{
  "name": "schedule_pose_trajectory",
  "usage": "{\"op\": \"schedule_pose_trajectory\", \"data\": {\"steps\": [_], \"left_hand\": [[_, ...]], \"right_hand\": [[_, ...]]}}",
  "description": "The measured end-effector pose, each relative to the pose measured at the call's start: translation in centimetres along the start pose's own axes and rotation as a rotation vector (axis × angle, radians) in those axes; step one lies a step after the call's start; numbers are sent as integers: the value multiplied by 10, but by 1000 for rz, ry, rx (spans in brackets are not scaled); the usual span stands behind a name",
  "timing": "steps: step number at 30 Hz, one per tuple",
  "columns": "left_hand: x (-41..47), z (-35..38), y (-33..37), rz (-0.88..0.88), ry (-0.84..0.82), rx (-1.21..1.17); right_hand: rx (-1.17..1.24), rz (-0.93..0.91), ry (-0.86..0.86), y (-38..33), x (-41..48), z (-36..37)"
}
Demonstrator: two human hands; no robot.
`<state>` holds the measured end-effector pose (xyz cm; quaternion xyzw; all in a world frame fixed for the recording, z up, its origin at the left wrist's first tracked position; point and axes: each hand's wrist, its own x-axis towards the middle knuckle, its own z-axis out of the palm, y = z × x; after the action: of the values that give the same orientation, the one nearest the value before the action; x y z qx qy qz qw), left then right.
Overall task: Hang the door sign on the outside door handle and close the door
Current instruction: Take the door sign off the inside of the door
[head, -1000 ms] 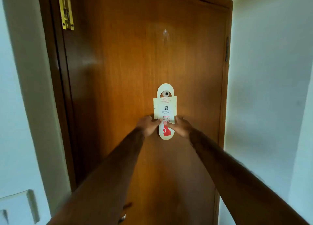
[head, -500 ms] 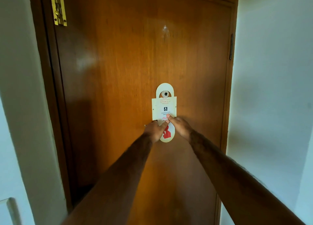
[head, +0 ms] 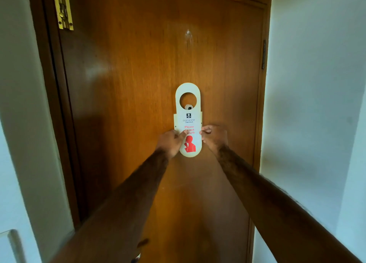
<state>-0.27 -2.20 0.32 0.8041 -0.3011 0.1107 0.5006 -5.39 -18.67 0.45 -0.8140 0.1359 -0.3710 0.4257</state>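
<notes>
Here both hands, left hand [head: 172, 142] and right hand [head: 214, 137], pinch the door sign [head: 188, 120] by its edges against the wooden door [head: 138, 84].

Single head-worn wide-angle view, no second view. Faces forward, tilted slightly down, straight at wooden door [head: 138, 104], arm's reach away. Door fills centre; white walls [head: 316, 84] bend at both edges. Both forearms enter from bottom, meeting at door sign [head: 188, 120] mid-frame.
</notes>
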Motion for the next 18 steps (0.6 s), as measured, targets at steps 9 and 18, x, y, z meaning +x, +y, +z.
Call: {"op": "schedule_pose_trajectory", "data": {"steps": [9, 18], "left_hand": [[-7, -43, -8, -50, 184, -11], [-42, -91, -40, -167, 285, -191]], "right_hand": [[156, 67, -145, -16, -29, 12], [194, 67, -318, -23, -70, 70]]}}
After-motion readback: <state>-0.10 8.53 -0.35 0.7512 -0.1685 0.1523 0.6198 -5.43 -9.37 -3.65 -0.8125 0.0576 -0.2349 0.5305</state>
